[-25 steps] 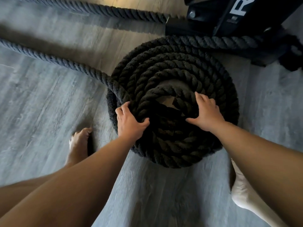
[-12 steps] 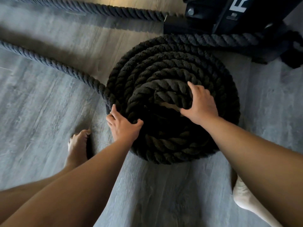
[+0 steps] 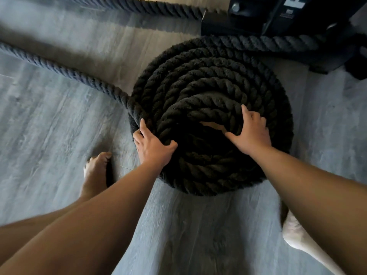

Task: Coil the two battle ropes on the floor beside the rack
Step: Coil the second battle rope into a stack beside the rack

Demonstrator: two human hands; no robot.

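A thick black battle rope is wound into a tall round coil (image 3: 208, 80) on the grey floor, just in front of the rack. Its loose length (image 3: 65, 71) runs off to the far left and joins the coil's left side. My left hand (image 3: 154, 148) grips the outer turn at the coil's near left edge. My right hand (image 3: 251, 131) lies on the top inner turns at the right of the small centre hole, fingers curled over the rope. A second rope (image 3: 151, 6) stretches along the floor at the top, ending at the rack.
The black rack base (image 3: 278, 22) stands at the top right, with a rope strand (image 3: 278, 42) passing in front of it. My bare left foot (image 3: 95, 171) is beside the coil; my right foot (image 3: 297, 237) is at the lower right. Grey plank floor (image 3: 49, 126) surrounds the coil.
My left hand slid outward from the coil's upper turns to its left outer edge. My right hand shifted a little up and right on the top turns. The inner loop tightened.
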